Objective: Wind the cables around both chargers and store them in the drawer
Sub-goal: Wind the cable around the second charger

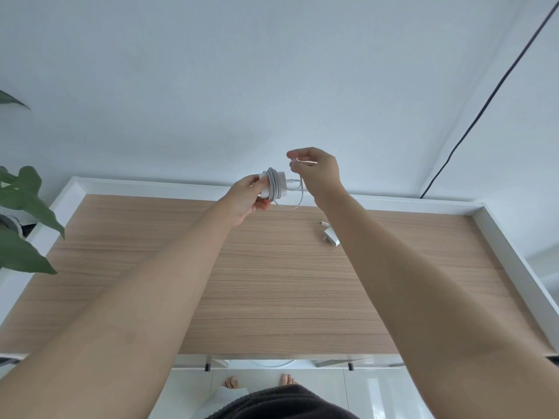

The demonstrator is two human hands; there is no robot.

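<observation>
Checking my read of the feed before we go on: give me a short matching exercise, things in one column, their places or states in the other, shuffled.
Things:
1. White charger block with cable coiled round it
2. Loose end of the white cable
3. Second small white charger
4. Thin black cable

Places or states:
A. Runs down the white wall
B. Lies on the wooden tabletop
C. Gripped by the left hand
D. Pinched by the right hand

Pairs: 1-C, 2-D, 3-B, 4-A
</observation>
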